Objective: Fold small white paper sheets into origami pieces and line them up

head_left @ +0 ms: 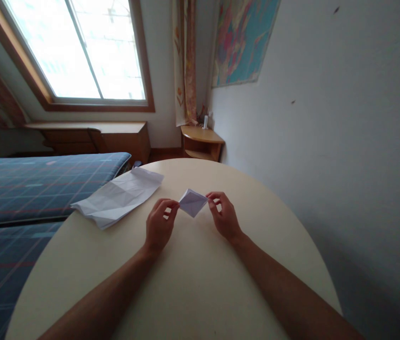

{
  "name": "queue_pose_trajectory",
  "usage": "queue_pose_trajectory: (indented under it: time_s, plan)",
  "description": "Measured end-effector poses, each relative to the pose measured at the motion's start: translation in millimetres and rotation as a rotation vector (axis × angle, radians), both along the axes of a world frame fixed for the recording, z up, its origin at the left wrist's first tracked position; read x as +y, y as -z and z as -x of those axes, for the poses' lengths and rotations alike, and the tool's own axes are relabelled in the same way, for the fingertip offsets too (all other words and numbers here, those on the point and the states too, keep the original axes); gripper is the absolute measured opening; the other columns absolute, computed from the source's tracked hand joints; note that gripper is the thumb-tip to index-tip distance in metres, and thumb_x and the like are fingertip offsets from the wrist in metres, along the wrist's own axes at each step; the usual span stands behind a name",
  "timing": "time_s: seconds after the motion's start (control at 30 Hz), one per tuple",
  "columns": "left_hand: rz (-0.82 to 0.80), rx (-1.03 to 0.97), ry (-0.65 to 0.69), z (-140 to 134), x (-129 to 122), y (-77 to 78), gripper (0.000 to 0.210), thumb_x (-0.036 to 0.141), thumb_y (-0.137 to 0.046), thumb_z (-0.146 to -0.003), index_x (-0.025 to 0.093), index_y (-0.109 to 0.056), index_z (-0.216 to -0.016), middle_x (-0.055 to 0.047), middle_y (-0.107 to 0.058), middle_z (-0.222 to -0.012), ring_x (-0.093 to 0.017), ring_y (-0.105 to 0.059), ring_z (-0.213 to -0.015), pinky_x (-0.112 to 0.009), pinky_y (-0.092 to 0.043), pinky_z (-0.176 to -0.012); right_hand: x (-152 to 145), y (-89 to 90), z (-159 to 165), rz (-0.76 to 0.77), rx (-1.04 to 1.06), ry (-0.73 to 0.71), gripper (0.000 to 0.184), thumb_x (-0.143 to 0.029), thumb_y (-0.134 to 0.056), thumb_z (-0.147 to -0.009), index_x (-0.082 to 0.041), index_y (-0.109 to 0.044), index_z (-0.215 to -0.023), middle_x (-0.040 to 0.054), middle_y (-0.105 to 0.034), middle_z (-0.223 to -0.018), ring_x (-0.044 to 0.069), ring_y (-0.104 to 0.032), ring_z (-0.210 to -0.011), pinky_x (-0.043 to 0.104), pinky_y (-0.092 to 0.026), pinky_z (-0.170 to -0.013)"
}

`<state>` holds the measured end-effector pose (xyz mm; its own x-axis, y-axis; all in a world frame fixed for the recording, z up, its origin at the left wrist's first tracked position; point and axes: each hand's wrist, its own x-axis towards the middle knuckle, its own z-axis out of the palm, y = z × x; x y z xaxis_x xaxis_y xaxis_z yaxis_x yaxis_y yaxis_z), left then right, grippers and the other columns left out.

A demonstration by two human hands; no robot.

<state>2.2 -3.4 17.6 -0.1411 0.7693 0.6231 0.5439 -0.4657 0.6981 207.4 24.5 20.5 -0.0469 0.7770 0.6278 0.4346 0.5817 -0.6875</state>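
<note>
Left hand [160, 225] and right hand [224, 218] are each pinched, thumb against fingers, on opposite side corners of a small, white, diamond-shaped piece of folded paper [193, 203], which is positioned directly between the two sets of fingertips, with one corner pointing toward the person. Both hands and the folded paper are located over the far half of a round, cream-coloured, smooth-topped table [193, 288]; whether the paper's lower corner contacts the tabletop cannot be determined. A large, white, creased paper sheet [122, 196] lies apart from the folded piece, beyond and to the left of the left hand, at the table's edge beside a blue plaid mattress [44, 184].
</note>
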Motion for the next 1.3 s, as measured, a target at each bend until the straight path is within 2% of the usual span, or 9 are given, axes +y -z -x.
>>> queue_pose_trajectory:
  time_s: [0.5,0.77,1.13,1.3]
  plan:
    - [0.019,-0.049,-0.034,2.1,3.5,2.6,0.014,0.032,-0.057,-0.092,0.02,-0.063,-0.089,-0.002,-0.063,-0.091,-0.014,-0.062,-0.08,-0.022,-0.053,-0.061,9.4,3.9,-2.6,0.155,0.231,0.044,0.017,-0.037,-0.048,-0.093,-0.021,-0.053,-0.097,0.0088,-0.067,-0.106,0.021,-0.061,-0.093,0.032,-0.046,-0.073]
    - [0.073,-0.102,-0.065,3.7,6.7,4.7,0.016,0.035,-0.057,-0.091,0.019,-0.062,-0.089,-0.003,-0.065,-0.091,-0.016,-0.064,-0.083,-0.023,-0.052,-0.061,17.4,11.0,-6.6,0.178,0.315,0.048,0.018,-0.039,-0.048,-0.092,-0.022,-0.051,-0.098,0.0089,-0.067,-0.104,0.021,-0.061,-0.094,0.034,-0.047,-0.079]
    - [0.137,-0.218,-0.069,5.9,11.0,8.7,0.022,0.039,-0.058,-0.09,0.018,-0.062,-0.093,-0.006,-0.067,-0.092,-0.02,-0.067,-0.088,-0.025,-0.052,-0.061,25.2,18.4,-10.8,0.217,0.358,0.123,0.023,-0.042,-0.048,-0.088,-0.021,-0.051,-0.097,0.0084,-0.066,-0.099,0.022,-0.061,-0.089,0.037,-0.047,-0.08]
    - [0.114,-0.164,-0.062,5.3,10.1,8.7,0.02,0.038,-0.058,-0.091,0.018,-0.062,-0.092,-0.005,-0.066,-0.091,-0.018,-0.066,-0.086,-0.024,-0.053,-0.061,27.2,21.4,-12.5,0.239,0.327,0.16,0.024,-0.043,-0.049,-0.087,-0.021,-0.052,-0.096,0.0079,-0.065,-0.093,0.023,-0.062,-0.087,0.038,-0.048,-0.08]
